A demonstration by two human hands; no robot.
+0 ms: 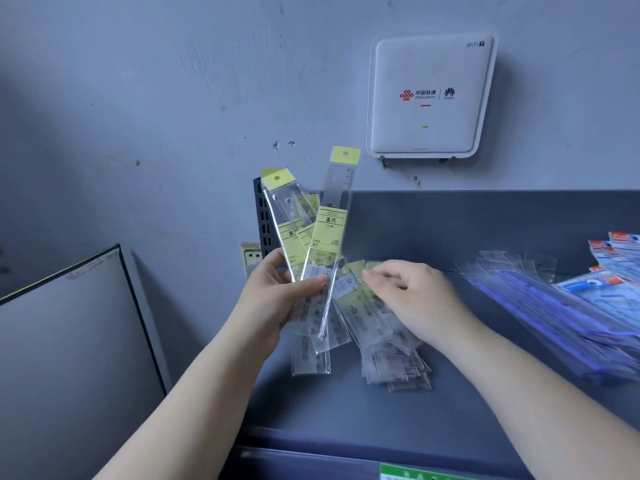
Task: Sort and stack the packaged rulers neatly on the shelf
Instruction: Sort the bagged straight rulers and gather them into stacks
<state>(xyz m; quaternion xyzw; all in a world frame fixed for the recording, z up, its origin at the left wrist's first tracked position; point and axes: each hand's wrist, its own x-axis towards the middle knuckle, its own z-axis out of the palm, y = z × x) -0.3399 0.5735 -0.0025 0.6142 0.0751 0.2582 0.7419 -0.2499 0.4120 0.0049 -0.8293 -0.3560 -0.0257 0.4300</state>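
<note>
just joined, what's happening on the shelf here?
A person is sorting packaged rulers at a grey shelf. The left hand grips a fanned bunch of yellow-label rulers, held upright. The right hand reaches down, fingers curled, onto a loose pile of the same rulers lying on the shelf; its motion blur hides whether it has one pinched. A separate heap of blue packs lies to the right, untouched.

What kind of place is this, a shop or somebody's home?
Most likely a small stationery shop or its stockroom. A dark metal shelf carries heaps of packaged rulers with hang-hole header cards, blue-edged packets lie beside them, and a Wi-Fi router hangs on the scuffed wall.
</note>
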